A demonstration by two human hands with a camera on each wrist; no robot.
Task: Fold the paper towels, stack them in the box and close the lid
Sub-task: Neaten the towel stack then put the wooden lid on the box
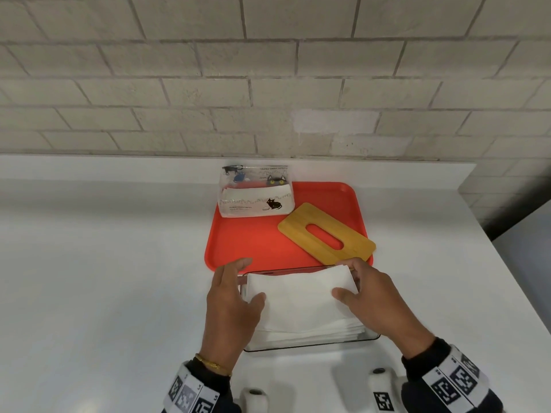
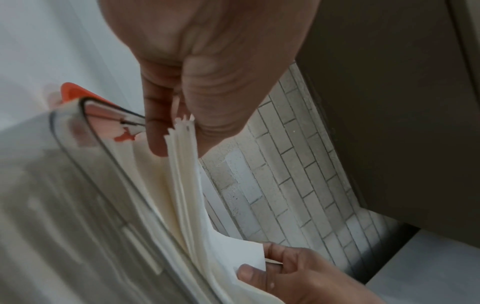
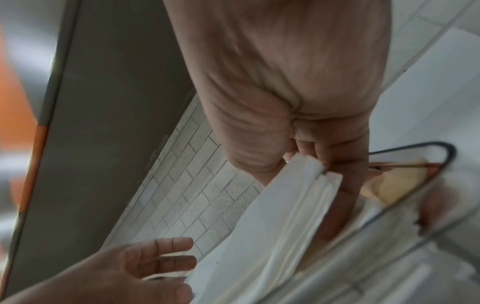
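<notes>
2 hands (image 1: 235, 305) (image 1: 378, 299), 1 clear box (image 1: 369, 338), 1 wood lid (image 1: 326, 232), 1 red tray (image 1: 238, 242), 1 pack (image 1: 256, 193).
white folded towels (image 1: 301, 302) stacked in box; both hands pinch stack ends, l + r.

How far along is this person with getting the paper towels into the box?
Mostly there, it seems. A stack of folded paper towels already sits in the clear box. In hand: the left hand and right hand both pinch the stack's ends, settling it in. Left: the wooden lid lies on the red tray, not yet on the box. The towel packet holds more sheets.
</notes>
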